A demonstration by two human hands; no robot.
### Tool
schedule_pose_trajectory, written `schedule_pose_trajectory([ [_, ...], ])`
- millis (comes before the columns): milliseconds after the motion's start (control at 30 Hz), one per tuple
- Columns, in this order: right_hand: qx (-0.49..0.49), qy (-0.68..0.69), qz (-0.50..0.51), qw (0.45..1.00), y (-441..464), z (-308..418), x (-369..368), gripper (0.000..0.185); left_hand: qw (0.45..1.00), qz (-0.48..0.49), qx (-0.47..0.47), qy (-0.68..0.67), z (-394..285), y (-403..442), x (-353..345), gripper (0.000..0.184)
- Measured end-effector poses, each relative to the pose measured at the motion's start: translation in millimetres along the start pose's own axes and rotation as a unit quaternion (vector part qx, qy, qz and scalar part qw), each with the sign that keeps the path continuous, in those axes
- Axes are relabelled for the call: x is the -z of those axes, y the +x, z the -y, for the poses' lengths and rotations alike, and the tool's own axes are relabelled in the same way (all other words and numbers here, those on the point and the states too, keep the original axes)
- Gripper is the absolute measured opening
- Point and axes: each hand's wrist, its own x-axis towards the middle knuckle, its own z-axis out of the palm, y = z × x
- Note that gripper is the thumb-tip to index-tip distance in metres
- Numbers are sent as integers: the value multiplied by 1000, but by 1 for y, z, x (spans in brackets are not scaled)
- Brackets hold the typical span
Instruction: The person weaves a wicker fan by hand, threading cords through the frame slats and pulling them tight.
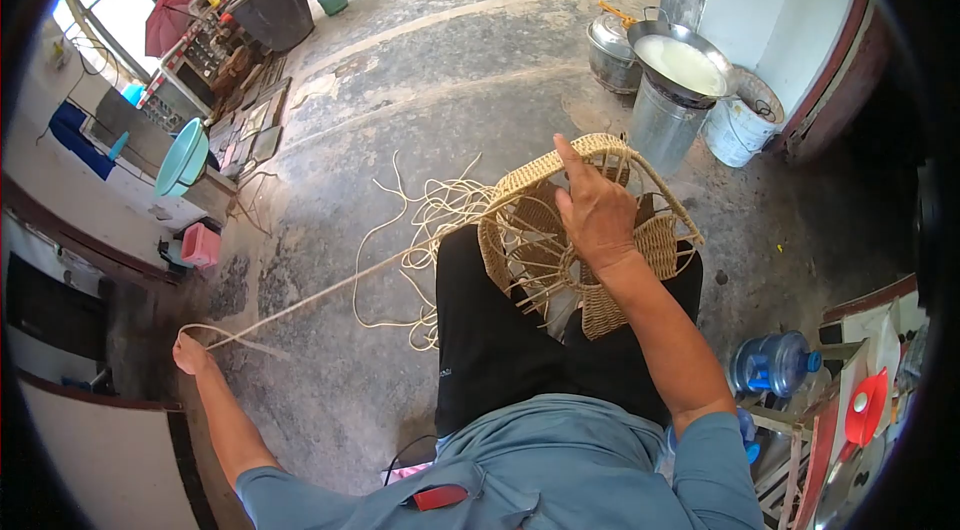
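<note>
A partly woven straw-coloured basket [658, 242] with open ribs rests on my lap, between my knees. My right hand [600, 220] is at its far side, the index finger stretched over the woven rim and the other fingers curled down, partly hidden. From the rim a pale cord [335, 284] runs taut to the lower left. My left hand [190, 353] is closed on that cord, arm extended far out to the side; a short loop bends back from the fist. Loose coils of cord [445, 205] lie on the floor beyond my left knee.
A wok [685, 60] of pale liquid sits on a metal drum, beside a lidded pot [613, 55] and a white bucket [745, 125]. A water jug [775, 364] stands at right. At left are a teal basin [183, 160] and a pink bin [201, 245].
</note>
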Motion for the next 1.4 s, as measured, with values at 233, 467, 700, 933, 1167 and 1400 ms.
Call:
schedule_pose_trajectory([
  [233,-60,-6,10,998,3,8,-13,78,870,488,53,-48,-12,-60,-35,17],
  [467,-90,47,-55,993,3,10,-20,71,702,711,-7,-51,-107,-287,-20,27],
  [700,-143,171,-93,970,-9,11,-7,65,702,653,-280,-52,-205,-413,11,30],
  [933,-239,604,-92,755,-29,-3,-5,43,675,640,-297,-214,-314,-509,81,18],
  [1167,-294,697,-55,651,-50,-36,38,35,597,502,-531,-330,-356,-626,96,34],
  [1400,-381,561,-125,724,-93,-126,111,43,421,566,-603,-373,-345,-714,137,18],
])
